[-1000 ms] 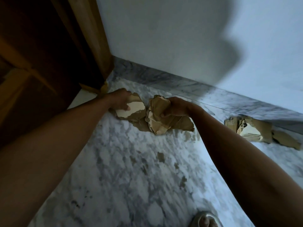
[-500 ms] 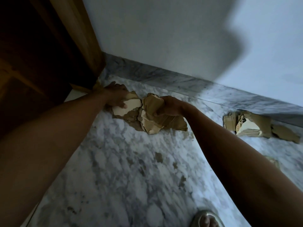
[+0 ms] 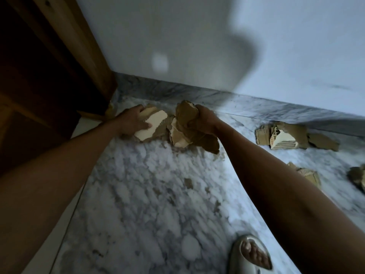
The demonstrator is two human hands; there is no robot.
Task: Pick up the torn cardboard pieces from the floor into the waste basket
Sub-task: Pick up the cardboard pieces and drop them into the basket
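Note:
My right hand point(image 3: 203, 121) is closed around a crumpled bunch of brown torn cardboard point(image 3: 189, 133) just above the marble floor near the wall. To its left, my left hand point(image 3: 131, 121) grips a flat torn cardboard piece with a pale face point(image 3: 152, 127) that lies on the floor by the door corner. More torn cardboard point(image 3: 284, 135) lies against the skirting at the right, and smaller pieces point(image 3: 310, 175) sit further right on the floor. No waste basket is in view.
A brown wooden door and frame point(image 3: 59, 66) stand at the left. The white wall point(image 3: 197, 46) and grey marble skirting point(image 3: 256, 103) run behind the cardboard. My sandalled foot point(image 3: 250, 254) is at the bottom. Small cardboard scraps point(image 3: 188, 182) dot the floor.
The view has tilted up and to the right, showing more cardboard at the right. Both hands keep their grips; the left hand has closed further on the pale piece.

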